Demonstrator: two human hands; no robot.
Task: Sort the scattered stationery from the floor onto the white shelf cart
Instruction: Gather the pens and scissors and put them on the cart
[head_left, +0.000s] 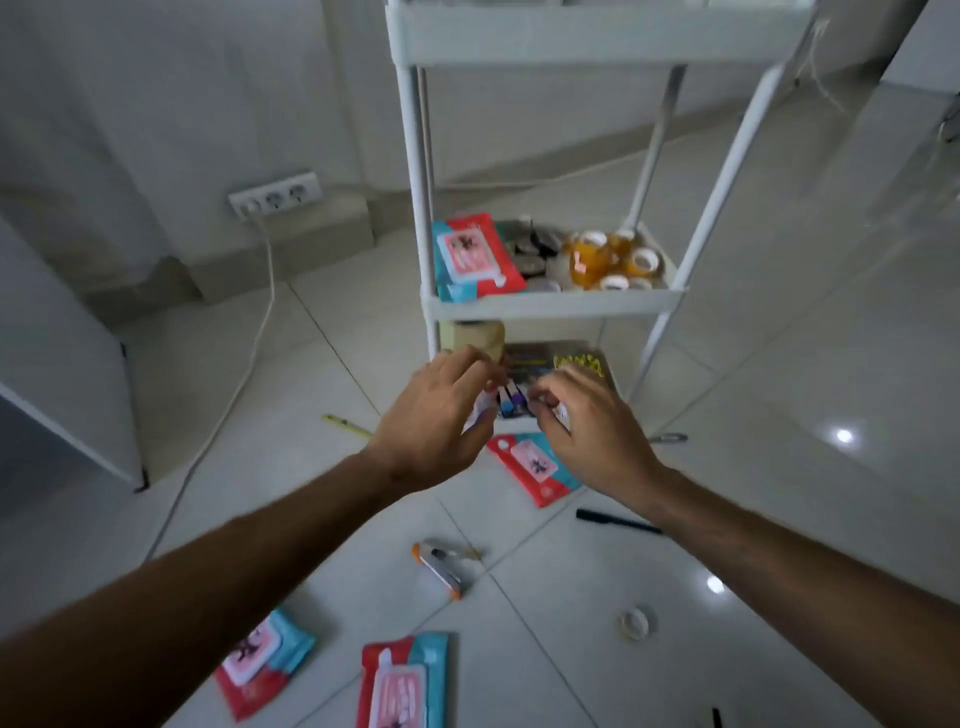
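Note:
The white shelf cart (550, 304) stands ahead of me on the tiled floor. My left hand (441, 410) and my right hand (587, 421) meet at its bottom tier. Between them they pinch a white pack of markers (506, 400) with blue and purple caps, one hand at each end. The hands hide most of the pack. The middle tier holds a red and blue packet (472, 257) and several tape rolls (613, 260). On the floor lie three more red and blue packets (535, 467) (265, 660) (402, 686), a black pen (618, 521) and a small tape roll (635, 622).
An orange and white tool (439, 566) lies on the floor below my hands, and a yellow pen (345, 425) lies to the left. A wall socket (275, 197) feeds a white cable (249, 364) across the tiles. A white cabinet (62, 374) stands at the left.

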